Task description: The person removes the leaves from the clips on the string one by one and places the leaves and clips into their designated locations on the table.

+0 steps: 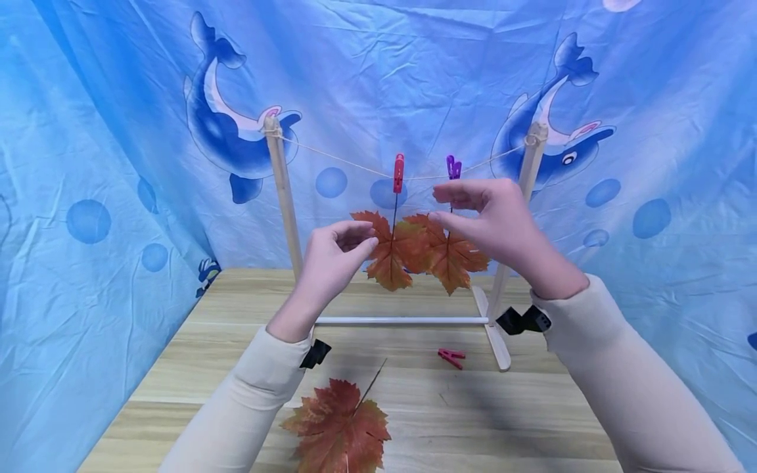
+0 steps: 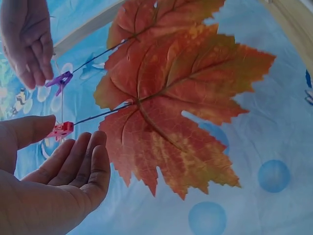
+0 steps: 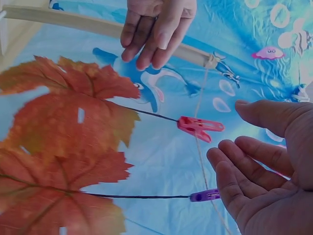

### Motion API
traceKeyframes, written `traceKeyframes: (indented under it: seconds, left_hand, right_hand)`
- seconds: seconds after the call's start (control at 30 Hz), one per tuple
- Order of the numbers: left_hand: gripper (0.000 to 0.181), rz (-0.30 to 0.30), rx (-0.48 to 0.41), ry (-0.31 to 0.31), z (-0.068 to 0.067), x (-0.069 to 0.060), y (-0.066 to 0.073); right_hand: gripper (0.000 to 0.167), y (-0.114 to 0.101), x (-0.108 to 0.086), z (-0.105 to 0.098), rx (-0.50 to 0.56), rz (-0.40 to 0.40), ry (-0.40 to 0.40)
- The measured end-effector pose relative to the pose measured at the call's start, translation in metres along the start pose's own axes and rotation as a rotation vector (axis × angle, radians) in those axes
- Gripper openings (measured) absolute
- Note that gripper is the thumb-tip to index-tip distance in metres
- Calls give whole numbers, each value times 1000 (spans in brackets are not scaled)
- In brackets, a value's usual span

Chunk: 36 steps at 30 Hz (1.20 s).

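Note:
Two orange-red maple leaves hang by dark stems from a thin string [image 1: 349, 160]. A red clothespin [image 1: 399, 172] clips the left leaf [image 2: 181, 93], and a purple clothespin [image 3: 204, 196] clips the right leaf [image 1: 452, 264]. My left hand [image 1: 336, 257] hovers beside the left leaf, thumb and fingers apart with nothing between them. Close to the purple clothespin is my right hand [image 1: 493, 213], its fingers extended and the thumb apart, holding nothing. In the right wrist view, both pins sit on the string, just off the right fingertips [image 3: 226, 171].
Two wooden posts [image 1: 286, 197] carry the string, joined low down by a white rod [image 1: 402, 320]. On the wooden table [image 1: 177, 374] lie a loose pink clothespin [image 1: 452, 357] and another maple leaf [image 1: 340, 430]. A blue dolphin-print curtain [image 1: 367, 79] hangs behind.

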<state>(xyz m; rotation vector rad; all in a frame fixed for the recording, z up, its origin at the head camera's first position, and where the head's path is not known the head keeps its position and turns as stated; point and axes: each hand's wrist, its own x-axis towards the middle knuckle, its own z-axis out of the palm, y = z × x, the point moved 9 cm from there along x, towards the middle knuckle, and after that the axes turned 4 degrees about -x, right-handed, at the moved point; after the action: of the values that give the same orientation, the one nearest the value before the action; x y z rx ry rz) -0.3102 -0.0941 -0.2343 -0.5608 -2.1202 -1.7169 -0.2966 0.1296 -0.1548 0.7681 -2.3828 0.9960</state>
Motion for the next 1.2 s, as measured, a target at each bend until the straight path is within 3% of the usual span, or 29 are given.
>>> traceKeyframes:
  seconds: [0.4,0.67,0.9,1.07,1.2]
  left_hand:
    - [23,43,18,7,4,26,17]
    - [26,45,43,1,8,39,16]
    - [28,29,65,-13,18,52,12]
    - [28,22,125,-14,23,61,7]
    - [27,19,187,-27,27,66,5]
  right_hand:
    - [38,-32,41,-16,-73,-35,-19]
    - [42,-37,74,-11,-155,-41,-143]
    - [48,-26,90,-3,-222,-22,-246]
    - [52,-22,100,5,-294,-55,-340]
    - [51,-20,109,15,-290,-67,-415]
